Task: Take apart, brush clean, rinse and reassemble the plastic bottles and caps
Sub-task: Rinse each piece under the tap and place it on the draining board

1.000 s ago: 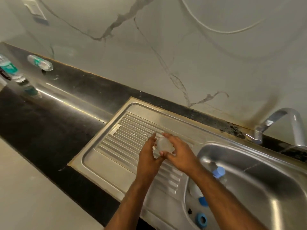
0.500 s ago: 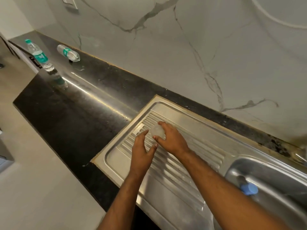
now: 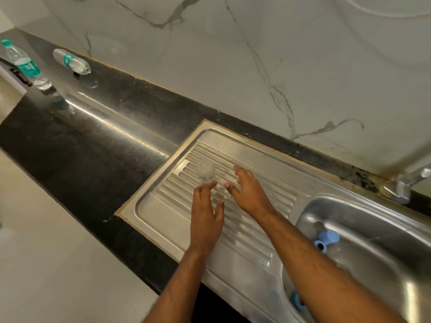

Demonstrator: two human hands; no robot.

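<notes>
A small clear plastic bottle (image 3: 205,170) stands on the ribbed steel drainboard (image 3: 245,231). My left hand (image 3: 206,215) hovers just below it with fingers straight, the fingertips close to the bottle's base. My right hand (image 3: 247,192) is spread open to the right of the bottle, not touching it. In the sink basin (image 3: 373,264) lie light blue plastic parts (image 3: 326,238), and another blue piece (image 3: 296,299) shows beside my right forearm.
On the black countertop (image 3: 93,141) at far left a green-labelled bottle (image 3: 23,64) stands upright and a second one (image 3: 71,61) lies on its side by the marble wall. The tap (image 3: 410,180) rises at the right edge.
My right hand has let go of the small clear bottle, which now stands on the drainboard. Both hands have opened and drawn back from it. The view has shifted left.
</notes>
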